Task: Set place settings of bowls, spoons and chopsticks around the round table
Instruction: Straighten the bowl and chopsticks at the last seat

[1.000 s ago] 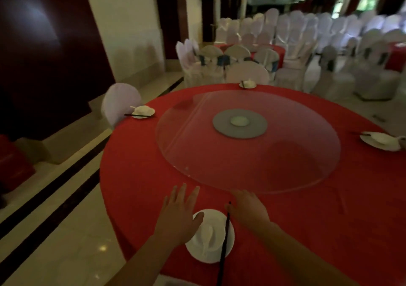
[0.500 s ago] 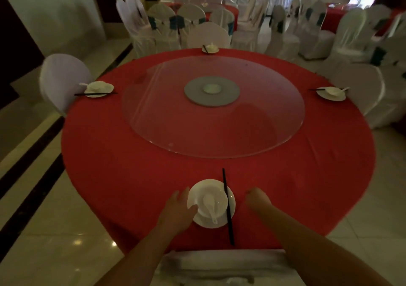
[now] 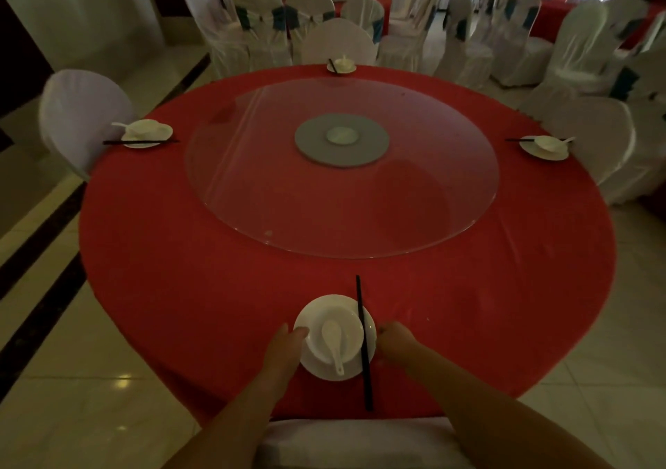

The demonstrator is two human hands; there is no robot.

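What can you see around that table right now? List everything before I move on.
table: one, round, red cloth, centre of view
glass turntable: one, clear with a grey hub, middle of the table
plates: four, white, at the near, left, far and right edges
bowls: four, white, one on each plate
spoons: four, white, one with each bowl
chopsticks: four sets, black, one at each plate
chairs: many, white covers, around the table and stacked behind
other tables: at least two, red cloth, far back
floor: pale tiles, dark stripes at left
left hand: touches the near plate's left rim
right hand: fingers curled, at the near plate's right rim
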